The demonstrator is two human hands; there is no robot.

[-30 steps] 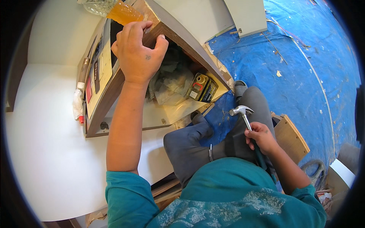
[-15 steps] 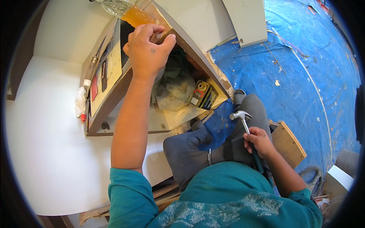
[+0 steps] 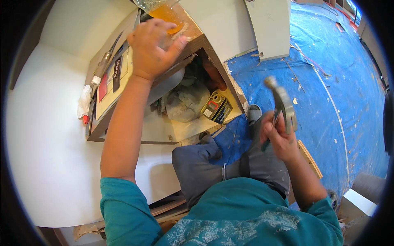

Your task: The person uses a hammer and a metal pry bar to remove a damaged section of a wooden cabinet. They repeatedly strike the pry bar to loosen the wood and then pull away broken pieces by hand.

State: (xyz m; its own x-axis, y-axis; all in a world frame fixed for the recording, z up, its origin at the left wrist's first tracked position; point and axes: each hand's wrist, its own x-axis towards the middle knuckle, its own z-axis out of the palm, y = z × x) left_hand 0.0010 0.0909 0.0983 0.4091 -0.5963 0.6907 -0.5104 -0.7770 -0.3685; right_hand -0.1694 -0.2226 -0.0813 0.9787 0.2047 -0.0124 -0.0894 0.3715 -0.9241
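Note:
My right hand [image 3: 281, 137] grips a claw hammer [image 3: 283, 100] by its dark handle, raised above my right thigh; its metal head is smeared by motion. At the upper left, my left hand [image 3: 152, 49] is over the top of a wood-edged cabinet [image 3: 201, 43]. Its thumb stands apart from the fingers, and no object shows between them. Just beyond these fingers lies a clear plastic bottle [image 3: 167, 17] with orange liquid. Inside the cabinet's opening are a crumpled translucent plastic bag [image 3: 188, 102] and a yellow-and-black can [image 3: 216, 107].
A long-handled tool [image 3: 104, 61] and a white bottle with a red cap [image 3: 84, 104] lie along the cabinet's left side. A white panel [image 3: 269, 28] stands at the back. Blue sheeting [image 3: 316, 106] with scraps covers the floor. A wooden box [image 3: 310, 158] is beside my right leg.
The hammer has swung up and away from my lap, its head turning. My left hand has shifted slightly left, its thumb and fingers spreading off the cabinet edge. The view has shifted a little.

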